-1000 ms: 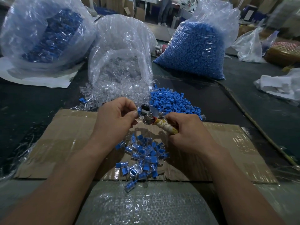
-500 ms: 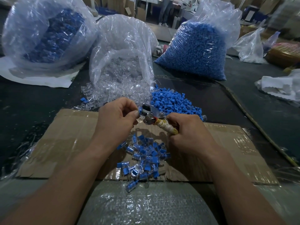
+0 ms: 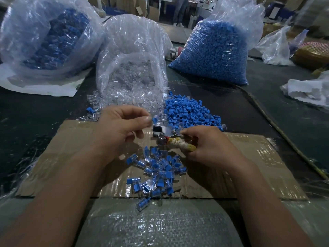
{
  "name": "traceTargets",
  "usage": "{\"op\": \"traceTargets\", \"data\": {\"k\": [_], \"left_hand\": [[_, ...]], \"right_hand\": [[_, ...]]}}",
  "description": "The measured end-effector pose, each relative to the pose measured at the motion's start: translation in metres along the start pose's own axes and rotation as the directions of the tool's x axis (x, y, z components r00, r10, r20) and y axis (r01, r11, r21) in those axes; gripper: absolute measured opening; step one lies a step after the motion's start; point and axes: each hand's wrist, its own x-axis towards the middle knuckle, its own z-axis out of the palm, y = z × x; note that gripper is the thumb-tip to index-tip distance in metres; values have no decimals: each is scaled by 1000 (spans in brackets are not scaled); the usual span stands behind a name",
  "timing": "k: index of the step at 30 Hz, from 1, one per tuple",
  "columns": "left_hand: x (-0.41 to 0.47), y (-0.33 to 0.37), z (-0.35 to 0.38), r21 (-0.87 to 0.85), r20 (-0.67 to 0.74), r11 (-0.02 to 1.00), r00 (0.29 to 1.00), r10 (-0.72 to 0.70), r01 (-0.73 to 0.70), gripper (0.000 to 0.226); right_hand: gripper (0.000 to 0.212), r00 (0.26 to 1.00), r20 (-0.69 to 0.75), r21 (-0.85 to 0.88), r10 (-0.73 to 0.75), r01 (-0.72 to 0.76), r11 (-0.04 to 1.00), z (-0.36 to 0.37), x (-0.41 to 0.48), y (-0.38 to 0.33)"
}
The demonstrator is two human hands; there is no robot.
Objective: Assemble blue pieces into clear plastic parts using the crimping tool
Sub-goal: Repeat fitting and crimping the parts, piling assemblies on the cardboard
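The left hand (image 3: 122,127) is pinching a small blue piece (image 3: 154,120) between thumb and forefinger, the other fingers curled loosely, and holding it just above the metal head of the crimping tool (image 3: 166,135). The right hand (image 3: 210,145) is wrapping closed around the tool's taped, yellowish handle, gripping it over a sheet of cardboard (image 3: 74,139) that is serving as the work surface. On the cardboard, just nearer the person than the tool, a scatter of assembled pieces (image 3: 156,172) is lying, blue set inside clear. Beyond the cardboard's far edge a loose pile of blue pieces (image 3: 188,108) is sitting right of an open bag of clear plastic parts (image 3: 131,72), whose contents are spilling toward the cardboard. Farther back, a full bag of blue pieces (image 3: 213,47) is standing to the right and another bag (image 3: 46,32) holding blue-and-clear parts is lying to the left. The left hand is partly covering the clear spill; whether the blue piece is touching the tool cannot be told.
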Motion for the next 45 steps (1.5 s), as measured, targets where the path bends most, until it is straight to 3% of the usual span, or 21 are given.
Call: {"op": "traceTargets", "data": {"k": [2, 5, 10, 12, 14, 17, 19, 23, 25, 28, 29, 33, 36, 42, 45], "left_hand": [[0, 1, -2, 16, 148, 997, 986, -82, 81, 8], [0, 0, -3, 120, 306, 990, 946, -109, 75, 21], [-2, -2, -2, 208, 384, 978, 916, -115, 36, 28], [-1, -4, -2, 185, 277, 981, 954, -116, 65, 23], [2, -7, -2, 180, 67, 982, 995, -75, 62, 12], [9, -16, 0, 281, -212, 960, 974, 76, -14, 11], [12, -19, 4, 437, -235, 898, 956, 177, -59, 17], [19, -27, 6, 671, -86, 730, 963, 256, -134, 37], [25, -32, 5, 756, 9, 641, 981, 193, -133, 45], [30, -39, 3, 902, 137, 414, 991, -1, -124, 50], [32, -41, 2, 916, 147, 380, 989, -25, -126, 49], [33, -40, 3, 880, 72, 465, 994, 78, -100, 40], [34, -39, 2, 876, 7, 475, 987, 159, -83, 33], [31, -36, 2, 849, -36, 523, 979, 203, -77, 7], [29, -34, 4, 838, -31, 539, 979, 201, -85, 21]], "right_hand": [[48, 999, 25, 31, 28, -29, 999, -2, 0, 1], [56, 998, 58, 7, 25, -26, 1000, -2, 0, 2], [77, 994, 104, -17, 32, -31, 999, -2, 1, 7], [84, 991, 129, -19, 39, -36, 999, -2, 1, 9], [86, 989, 144, -20, 43, -40, 999, -2, 1, 10], [78, 987, 151, 26, 50, -54, 998, -4, 1, 14], [64, 992, 114, 96, 58, -69, 993, -5, 0, 16], [39, 994, -80, 160, 70, -56, 986, -7, 3, 18], [26, 978, -180, 165, 102, -72, 984, -7, 4, 20], [3, 942, -300, 185, 153, -100, 978, -9, 5, 23], [4, 930, -327, 194, 166, -105, 975, -9, 5, 24], [13, 914, -358, 210, 192, -122, 970, -10, 5, 25], [13, 912, -358, 209, 198, -129, 969, -9, 4, 25], [13, 913, -340, 213, 225, -158, 964, -8, 5, 26], [13, 916, -329, 208, 229, -166, 964, -7, 6, 27]]}}
